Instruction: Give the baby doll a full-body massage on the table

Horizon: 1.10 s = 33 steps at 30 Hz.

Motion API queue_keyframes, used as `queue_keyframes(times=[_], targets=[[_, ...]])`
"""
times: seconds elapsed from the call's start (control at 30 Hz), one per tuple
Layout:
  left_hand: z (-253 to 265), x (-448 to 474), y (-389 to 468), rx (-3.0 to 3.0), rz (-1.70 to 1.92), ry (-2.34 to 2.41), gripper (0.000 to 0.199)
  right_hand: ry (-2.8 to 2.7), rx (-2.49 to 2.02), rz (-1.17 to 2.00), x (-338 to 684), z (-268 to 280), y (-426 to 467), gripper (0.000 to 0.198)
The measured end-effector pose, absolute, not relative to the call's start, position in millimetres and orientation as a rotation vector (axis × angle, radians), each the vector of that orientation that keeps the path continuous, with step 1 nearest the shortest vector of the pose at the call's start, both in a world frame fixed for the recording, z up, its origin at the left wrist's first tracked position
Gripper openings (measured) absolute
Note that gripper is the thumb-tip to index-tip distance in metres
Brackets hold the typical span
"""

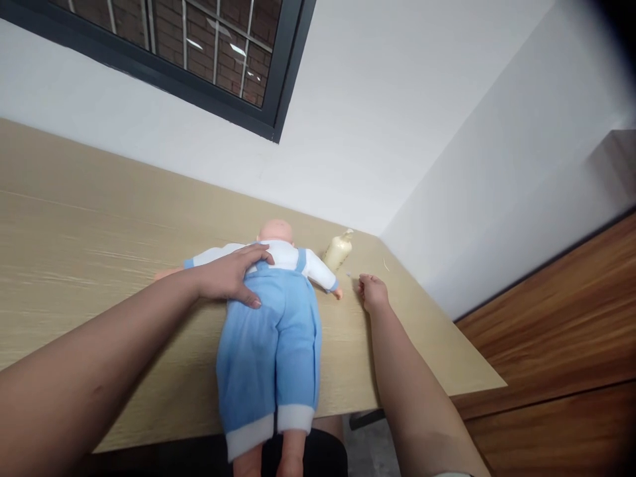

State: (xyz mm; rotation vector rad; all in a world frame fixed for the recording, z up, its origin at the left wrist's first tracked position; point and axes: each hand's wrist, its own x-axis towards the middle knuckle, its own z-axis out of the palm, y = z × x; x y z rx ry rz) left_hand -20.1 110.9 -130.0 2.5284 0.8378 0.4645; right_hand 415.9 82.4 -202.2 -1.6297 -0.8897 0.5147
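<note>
A baby doll (293, 311) in light blue overalls and a white long-sleeved top lies face down on the table, its legs hanging past the near edge. Across the doll's back rests my left hand (233, 273), open, thumb and fingers spread over the straps and waist. My right hand (372, 291) is closed in a pinch just right of the doll's outstretched arm. A small pale tip shows at its fingers, too small to name. Behind that arm stands a cream pump bottle (338, 252), tilted in view.
The light wood table (99, 245) runs along a white wall. A thin white strip (386, 264) lies near its right edge. A dark-framed window (278, 99) with bars is above. Wooden panels (561, 324) stand at the right, beyond the table edge.
</note>
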Motion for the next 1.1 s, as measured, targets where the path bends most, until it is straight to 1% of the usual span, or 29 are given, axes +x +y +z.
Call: queue_keyframes(times=[0.17,0.47,0.63,0.8,1.1], targets=[[-129.4,-19.7,110.1,2.538,0.482,0.832,0.088,-0.971,-1.762,0.481,419.3,-201.2,97.2,0.019],[-129.9,-19.1,109.3,2.498,0.448,0.861,0.089,-1.111,-2.022,0.251,426.1,-197.0,114.7,0.025],[-128.7,-18.0,109.6,2.494,0.45,0.861,0.088,-1.193,-2.104,0.26,423.0,-192.2,109.9,0.027],[-128.5,-18.6,109.1,2.483,0.458,0.847,0.088,-1.288,-2.148,0.267,420.8,-186.0,105.7,0.024],[-129.7,-19.1,108.3,2.468,0.46,0.862,0.086,-1.405,-2.239,0.274,419.6,-180.8,102.0,0.058]])
